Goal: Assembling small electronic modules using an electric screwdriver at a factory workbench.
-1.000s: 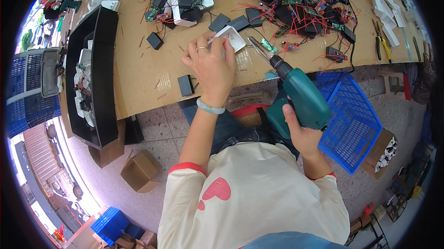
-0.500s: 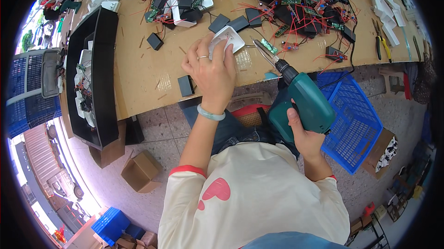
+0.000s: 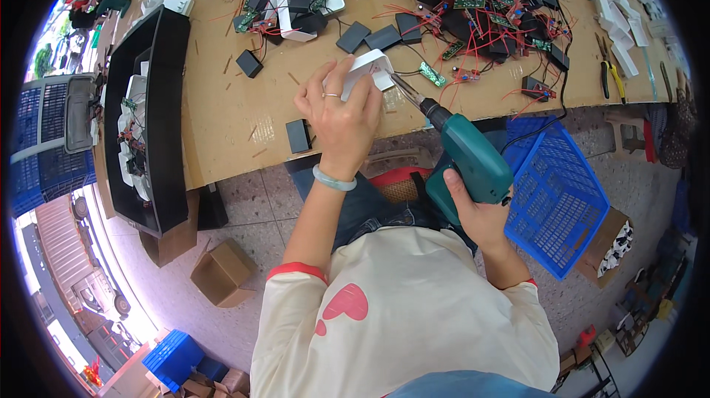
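Note:
My left hand [image 3: 342, 121] holds a small white plastic case [image 3: 375, 67] on the cardboard-covered table, its fingers bent over the near left side. Wrapped round the handle of a green power screwdriver [image 3: 477, 160] is my right hand [image 3: 479, 215]. The tool's long bit points up and left, its tip at the right edge of the case; I cannot tell whether it touches. Just right of the case lies a green circuit board [image 3: 432, 74] on a wire. A black box [image 3: 298, 135] sits beside my left wrist, and more black boxes [image 3: 382, 37] lie beyond the case.
A heap of black parts, red wires and boards [image 3: 488, 21] covers the table's far side. White casings [image 3: 614, 21] lie far right near yellow-handled pliers [image 3: 613, 80]. A black bin [image 3: 164, 117] stands left. Below the table's right edge is a blue crate [image 3: 558, 198].
The power screwdriver has moved left and slightly down, bringing its bit to the white case. My left hand has shifted a little and the case is now tilted differently.

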The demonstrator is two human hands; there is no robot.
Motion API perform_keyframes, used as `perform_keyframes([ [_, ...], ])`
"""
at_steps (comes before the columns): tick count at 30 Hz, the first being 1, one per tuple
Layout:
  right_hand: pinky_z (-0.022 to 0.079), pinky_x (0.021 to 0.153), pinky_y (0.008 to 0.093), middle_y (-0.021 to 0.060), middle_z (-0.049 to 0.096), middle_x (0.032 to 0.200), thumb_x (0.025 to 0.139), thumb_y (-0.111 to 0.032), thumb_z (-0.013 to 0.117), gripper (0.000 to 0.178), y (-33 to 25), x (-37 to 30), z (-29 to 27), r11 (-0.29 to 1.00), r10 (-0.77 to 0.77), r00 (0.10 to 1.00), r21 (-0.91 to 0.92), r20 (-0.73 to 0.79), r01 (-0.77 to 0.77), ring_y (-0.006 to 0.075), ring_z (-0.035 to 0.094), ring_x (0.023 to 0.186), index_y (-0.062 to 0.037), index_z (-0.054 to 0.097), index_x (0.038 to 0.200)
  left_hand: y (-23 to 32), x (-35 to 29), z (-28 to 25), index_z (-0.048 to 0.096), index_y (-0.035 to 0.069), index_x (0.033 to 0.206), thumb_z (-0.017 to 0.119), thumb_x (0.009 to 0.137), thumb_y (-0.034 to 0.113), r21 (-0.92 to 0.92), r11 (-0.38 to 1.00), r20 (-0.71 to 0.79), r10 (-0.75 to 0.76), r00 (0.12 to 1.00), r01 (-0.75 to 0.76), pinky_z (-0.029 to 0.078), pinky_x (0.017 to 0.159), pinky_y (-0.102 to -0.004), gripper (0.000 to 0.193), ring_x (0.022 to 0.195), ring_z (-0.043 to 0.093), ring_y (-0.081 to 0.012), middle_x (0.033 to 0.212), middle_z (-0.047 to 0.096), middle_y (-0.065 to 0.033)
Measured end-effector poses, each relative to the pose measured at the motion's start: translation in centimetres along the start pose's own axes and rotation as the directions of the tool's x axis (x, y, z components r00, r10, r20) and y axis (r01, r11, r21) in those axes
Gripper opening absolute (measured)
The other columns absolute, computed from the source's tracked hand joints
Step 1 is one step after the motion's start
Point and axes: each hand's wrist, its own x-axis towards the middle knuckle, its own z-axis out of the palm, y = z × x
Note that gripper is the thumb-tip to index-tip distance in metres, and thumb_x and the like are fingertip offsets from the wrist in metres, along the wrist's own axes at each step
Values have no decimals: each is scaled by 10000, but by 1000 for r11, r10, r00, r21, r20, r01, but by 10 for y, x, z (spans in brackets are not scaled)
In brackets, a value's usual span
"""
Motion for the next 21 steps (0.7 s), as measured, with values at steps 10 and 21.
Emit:
perform_keyframes([
  [10,529,777,349,127,686,996,904,-108,839,233,12,2,11,999,-47,999,10,-25,47,250,655,875,19,715,1055,0,-2,-1,797,129,896,848,766,121,-5,999,1,54,999,-54,390,1019,-439,140,1189,647,-278,1275,714,-44],
  [21,518,759,340,126,668,963,893,-86,837,214,18,14,27,994,-59,996,84,-73,65,256,638,838,23,710,1026,1,-2,8,766,111,910,823,790,127,19,999,8,36,999,-36,379,1020,-481,134,1207,617,-284,1289,683,-55],
])
